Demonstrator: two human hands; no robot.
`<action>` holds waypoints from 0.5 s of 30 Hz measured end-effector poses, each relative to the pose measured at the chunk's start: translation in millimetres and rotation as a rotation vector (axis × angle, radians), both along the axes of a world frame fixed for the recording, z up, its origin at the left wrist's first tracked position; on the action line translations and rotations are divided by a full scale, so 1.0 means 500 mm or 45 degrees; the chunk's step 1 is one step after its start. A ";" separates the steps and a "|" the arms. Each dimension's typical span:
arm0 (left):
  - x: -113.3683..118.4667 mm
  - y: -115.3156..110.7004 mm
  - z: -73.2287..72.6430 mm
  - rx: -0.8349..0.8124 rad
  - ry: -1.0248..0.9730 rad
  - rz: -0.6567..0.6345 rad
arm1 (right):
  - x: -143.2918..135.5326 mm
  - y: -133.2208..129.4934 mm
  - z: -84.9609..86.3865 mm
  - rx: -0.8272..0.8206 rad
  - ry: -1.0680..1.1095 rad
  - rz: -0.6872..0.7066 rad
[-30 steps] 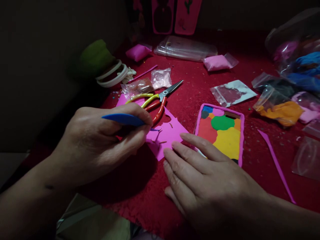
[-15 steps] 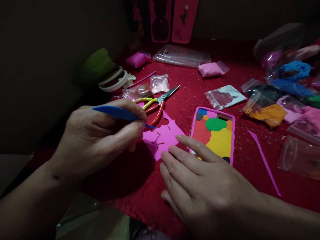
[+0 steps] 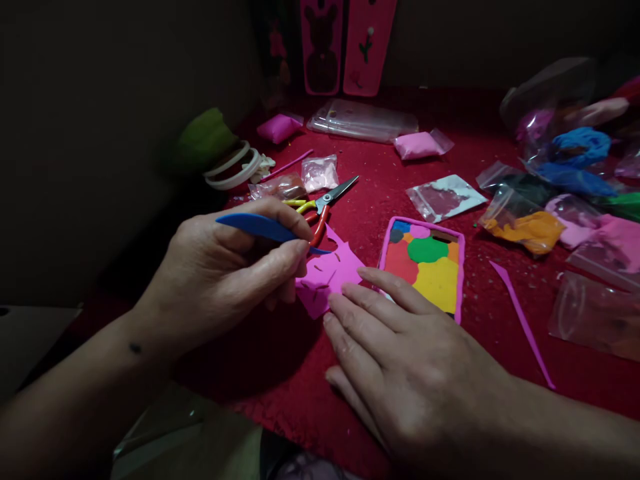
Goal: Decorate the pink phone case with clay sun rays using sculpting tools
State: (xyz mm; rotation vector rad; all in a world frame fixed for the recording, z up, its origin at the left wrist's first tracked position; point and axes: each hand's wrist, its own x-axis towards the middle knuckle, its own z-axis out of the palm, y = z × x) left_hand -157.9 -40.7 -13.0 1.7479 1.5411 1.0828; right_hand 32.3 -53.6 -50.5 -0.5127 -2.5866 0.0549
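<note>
My left hand (image 3: 240, 267) is closed around a blue modelling tool (image 3: 257, 227), pen-fashion. The tool's thin tip reaches over a pink sheet (image 3: 333, 273) with several small dark slits or bits on it. Fingertips of my right hand (image 3: 395, 353) rest on the sheet's near right edge, the fingers stretched out flat. Just beyond that hand lies a phone case (image 3: 437, 273) with a pink rim, covered in coloured clay patches; the hand hides its near left corner. Scissors (image 3: 327, 203) with red and yellow handles lie behind the sheet, partly covered by my left hand.
A pink modelling tool (image 3: 523, 323) lies at the right, near bags of orange clay (image 3: 525, 227) and blue clay (image 3: 575, 177). Clear cases (image 3: 363, 120) and pink clay packets (image 3: 420, 144) are at the back. White rings (image 3: 235, 170) lie at the left.
My left hand with the blue modelling tool has moved right across the pink sheet. My right hand stays at its edge. The whole view has shifted slightly.
</note>
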 end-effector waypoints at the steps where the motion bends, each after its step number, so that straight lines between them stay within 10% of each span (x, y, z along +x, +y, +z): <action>1: 0.005 -0.001 0.004 -0.013 -0.006 -0.003 | -0.001 0.000 -0.002 -0.012 0.011 0.000; 15: -0.004 0.037 -0.001 0.336 0.523 -0.385 | -0.007 0.001 -0.005 -0.051 0.092 -0.015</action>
